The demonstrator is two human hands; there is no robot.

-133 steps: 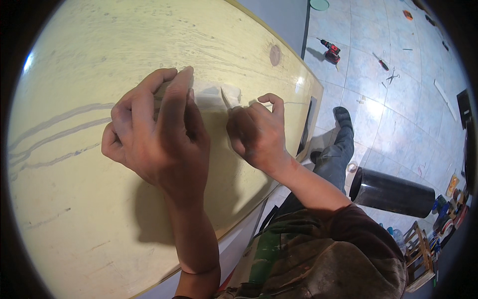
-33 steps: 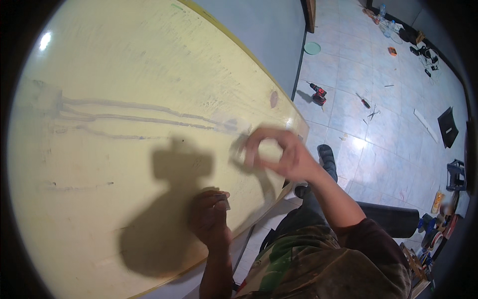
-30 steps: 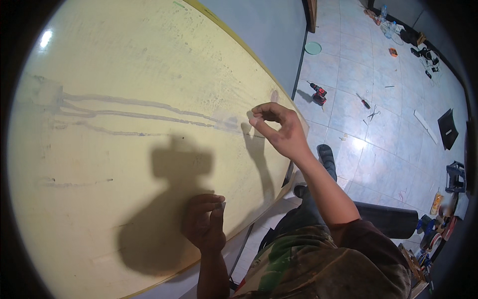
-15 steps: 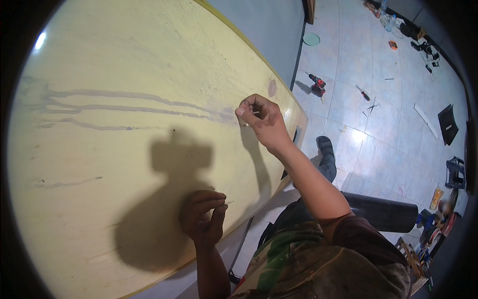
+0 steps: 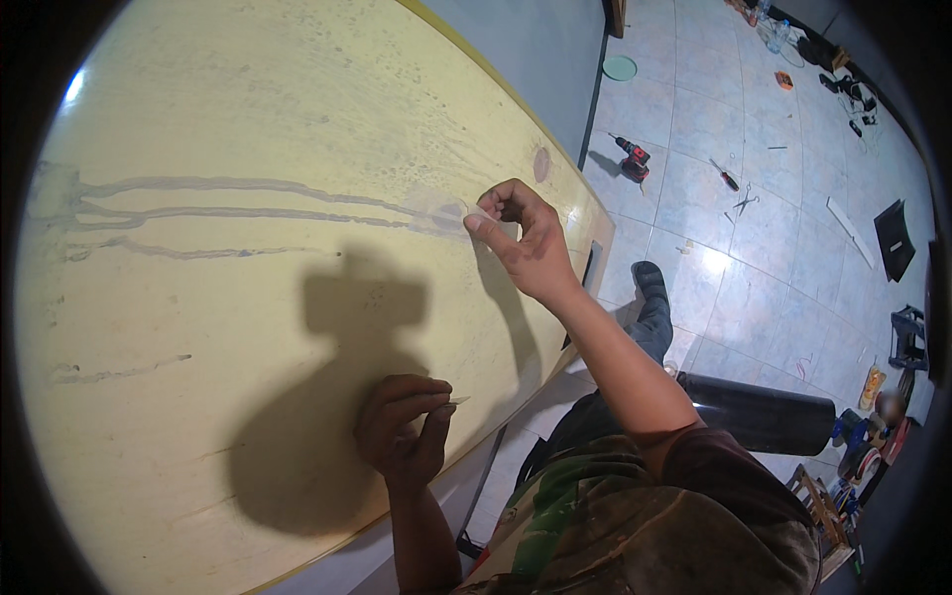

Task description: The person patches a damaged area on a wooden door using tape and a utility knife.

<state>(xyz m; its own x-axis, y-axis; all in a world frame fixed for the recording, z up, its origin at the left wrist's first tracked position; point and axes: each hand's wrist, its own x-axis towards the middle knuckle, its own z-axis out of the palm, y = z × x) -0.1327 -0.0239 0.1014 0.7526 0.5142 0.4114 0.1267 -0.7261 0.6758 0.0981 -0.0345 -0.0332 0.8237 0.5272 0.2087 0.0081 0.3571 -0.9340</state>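
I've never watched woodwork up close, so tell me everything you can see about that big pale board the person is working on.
The board is a large, pale yellowish wood panel with fine grain, a round knot near its far right edge and a thin yellow rim. Grey streaks run across its upper half. It fills most of the view. The right hand pinches something small at the end of the streaks; the left hand rests lower down, holding a small sliver. The person's shadow falls on it.

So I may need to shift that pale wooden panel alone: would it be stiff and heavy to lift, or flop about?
The wooden panel is probably stiff: its long edge runs straight apart from lens bend. It fills most of the view, dwarfing the right hand pressing on it, so likely heavy and awkward for one person. The smooth face offers the left hand little grip.
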